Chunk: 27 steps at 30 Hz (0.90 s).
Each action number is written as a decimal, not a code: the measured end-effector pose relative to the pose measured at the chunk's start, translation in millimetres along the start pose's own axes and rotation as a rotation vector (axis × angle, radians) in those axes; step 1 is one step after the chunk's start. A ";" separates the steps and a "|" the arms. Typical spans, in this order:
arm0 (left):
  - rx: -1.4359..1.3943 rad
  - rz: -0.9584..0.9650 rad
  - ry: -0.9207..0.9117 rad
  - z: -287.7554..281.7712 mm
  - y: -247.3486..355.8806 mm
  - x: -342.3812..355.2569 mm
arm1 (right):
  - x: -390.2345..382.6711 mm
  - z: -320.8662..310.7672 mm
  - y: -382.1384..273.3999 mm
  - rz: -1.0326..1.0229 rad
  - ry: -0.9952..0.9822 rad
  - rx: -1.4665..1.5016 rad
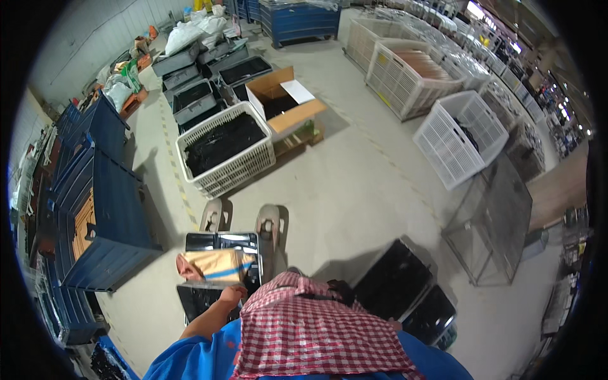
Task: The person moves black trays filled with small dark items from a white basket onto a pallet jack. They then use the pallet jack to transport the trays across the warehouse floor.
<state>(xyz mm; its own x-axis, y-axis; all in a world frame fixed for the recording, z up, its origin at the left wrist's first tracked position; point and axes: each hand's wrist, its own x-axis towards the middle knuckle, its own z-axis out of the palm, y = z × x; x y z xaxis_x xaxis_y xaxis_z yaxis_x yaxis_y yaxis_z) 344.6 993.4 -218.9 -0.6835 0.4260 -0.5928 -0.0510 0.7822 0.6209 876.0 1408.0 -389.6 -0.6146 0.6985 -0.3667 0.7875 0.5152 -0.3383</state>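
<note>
My left hand (233, 294) is closed at the edge of a dark crate (201, 301); what its fingers hold, if anything, is hidden. Beyond that hand, a tan paper sack (221, 265) with a blue stripe lies across crates holding shiny black pieces (223, 241). A sliver of skin, seemingly my right hand (396, 325), shows past the checked apron (316, 335), its fingers hidden. It is beside two dark crates or panels, the larger black one (392, 278) and a smaller black one (430, 318).
Two fork ends (268, 218) stick out ahead. Further off stand a white basket (244, 171) of black material and an open cardboard box (282, 104). Blue metal bins (114, 234) line the left. At right are a wire-frame cage (491, 221) and a white crate (453, 136).
</note>
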 end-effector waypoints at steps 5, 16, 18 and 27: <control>-0.101 0.027 0.044 -51.9 51.5 103.0 | 197.3 -82.4 -221.7 -0.234 -0.230 0.155; -0.803 -0.143 0.474 -43.1 136.9 181.1 | 512.9 -209.4 -558.7 -0.785 -0.496 -0.670; -0.729 -0.459 0.539 -8.7 141.3 175.9 | 570.1 -216.1 -619.7 -1.023 -0.585 -0.886; -0.966 -0.180 0.587 -15.1 322.0 327.9 | 749.6 -268.8 -853.9 -1.040 -0.473 -1.306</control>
<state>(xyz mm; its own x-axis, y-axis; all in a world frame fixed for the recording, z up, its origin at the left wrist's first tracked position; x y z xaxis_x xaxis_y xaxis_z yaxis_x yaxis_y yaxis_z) 93.0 1378.0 -205.6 -0.8312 -0.1332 -0.5397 -0.5473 0.0262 0.8365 -244.3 1625.2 -142.6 -0.6201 -0.2294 -0.7503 -0.5445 0.8143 0.2010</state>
